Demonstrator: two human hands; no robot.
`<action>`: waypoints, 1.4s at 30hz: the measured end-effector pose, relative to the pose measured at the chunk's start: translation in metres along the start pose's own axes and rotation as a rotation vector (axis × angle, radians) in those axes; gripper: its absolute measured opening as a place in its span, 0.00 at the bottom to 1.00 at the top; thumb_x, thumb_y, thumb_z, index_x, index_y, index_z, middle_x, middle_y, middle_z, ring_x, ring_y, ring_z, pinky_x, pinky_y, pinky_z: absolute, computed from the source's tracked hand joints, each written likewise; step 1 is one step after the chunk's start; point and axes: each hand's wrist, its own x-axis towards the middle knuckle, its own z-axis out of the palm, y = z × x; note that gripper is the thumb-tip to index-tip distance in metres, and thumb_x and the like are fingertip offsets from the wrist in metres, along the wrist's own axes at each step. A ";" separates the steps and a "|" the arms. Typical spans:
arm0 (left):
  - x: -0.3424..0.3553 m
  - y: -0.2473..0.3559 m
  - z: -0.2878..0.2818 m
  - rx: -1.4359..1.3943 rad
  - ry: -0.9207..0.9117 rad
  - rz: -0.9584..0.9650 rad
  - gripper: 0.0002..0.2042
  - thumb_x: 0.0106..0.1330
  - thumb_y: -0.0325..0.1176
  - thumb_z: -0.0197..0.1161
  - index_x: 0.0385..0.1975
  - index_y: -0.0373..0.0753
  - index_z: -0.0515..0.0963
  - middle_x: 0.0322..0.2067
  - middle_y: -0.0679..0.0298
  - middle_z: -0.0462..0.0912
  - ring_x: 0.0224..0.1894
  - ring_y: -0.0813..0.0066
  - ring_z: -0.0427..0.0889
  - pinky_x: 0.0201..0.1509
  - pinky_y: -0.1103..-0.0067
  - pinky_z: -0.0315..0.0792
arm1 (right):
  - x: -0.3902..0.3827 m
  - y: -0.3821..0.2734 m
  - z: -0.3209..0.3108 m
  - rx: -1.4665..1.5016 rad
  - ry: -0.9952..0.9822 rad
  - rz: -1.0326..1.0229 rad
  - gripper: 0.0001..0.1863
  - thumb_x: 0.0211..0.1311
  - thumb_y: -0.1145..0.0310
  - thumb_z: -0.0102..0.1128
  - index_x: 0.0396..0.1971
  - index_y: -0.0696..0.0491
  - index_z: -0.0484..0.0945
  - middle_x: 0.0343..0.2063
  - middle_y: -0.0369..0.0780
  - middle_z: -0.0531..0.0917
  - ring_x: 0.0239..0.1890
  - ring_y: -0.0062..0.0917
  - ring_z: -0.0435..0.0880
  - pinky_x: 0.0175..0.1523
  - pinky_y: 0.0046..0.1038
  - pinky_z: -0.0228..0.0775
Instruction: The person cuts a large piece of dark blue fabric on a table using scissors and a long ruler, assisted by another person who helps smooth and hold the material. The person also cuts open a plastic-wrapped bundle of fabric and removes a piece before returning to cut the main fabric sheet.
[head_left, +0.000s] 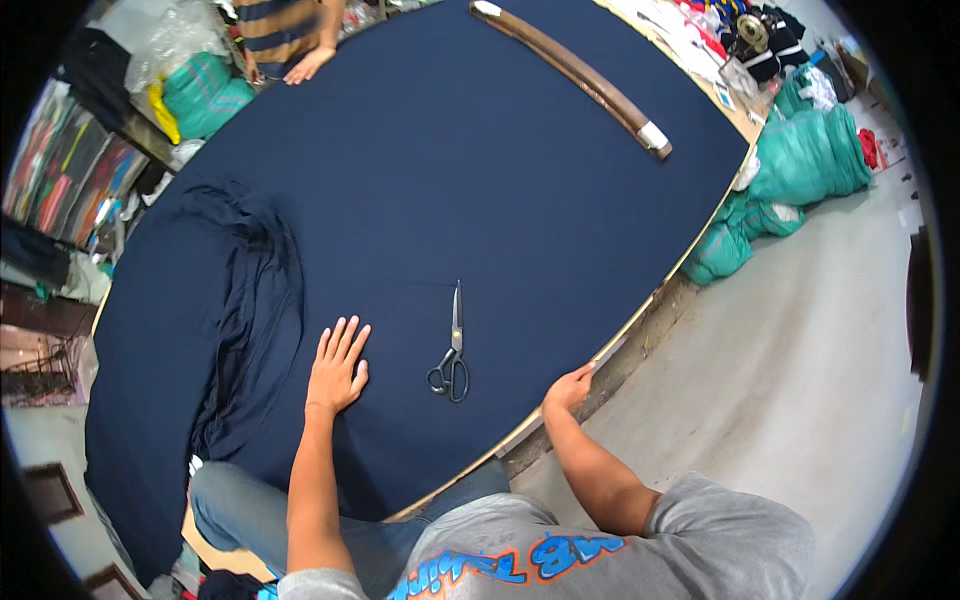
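Dark navy fabric [480, 200] covers a large table, with a rumpled heap of it [240, 290] at the left. My left hand [338, 368] lies flat on the fabric, fingers stretched out, just right of the rumpled part. Black-handled scissors [453, 355] lie to its right, blades pointing away from me. My right hand [570, 390] has its fingers closed at the near right table edge, on the fabric's border. A long brown curved bar with white ends [575, 75] rests on the fabric at the far side.
A co-worker's hand [308, 64] touches the far left edge. Green sacks [805, 160] are piled beside the table at right, above grey floor [790, 350]. Stacked fabrics [65, 165] stand at left. Assorted items [745, 45] crowd the top right. My jeans-clad leg [240, 500] rests at the near edge.
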 end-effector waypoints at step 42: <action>0.004 0.227 0.085 -0.045 0.404 -1.135 0.30 0.86 0.44 0.44 0.83 0.41 0.58 0.85 0.50 0.52 0.87 0.48 0.47 0.87 0.50 0.39 | 0.007 -0.002 -0.027 0.285 -0.131 -0.011 0.32 0.89 0.47 0.36 0.76 0.54 0.72 0.73 0.49 0.77 0.72 0.48 0.77 0.75 0.47 0.70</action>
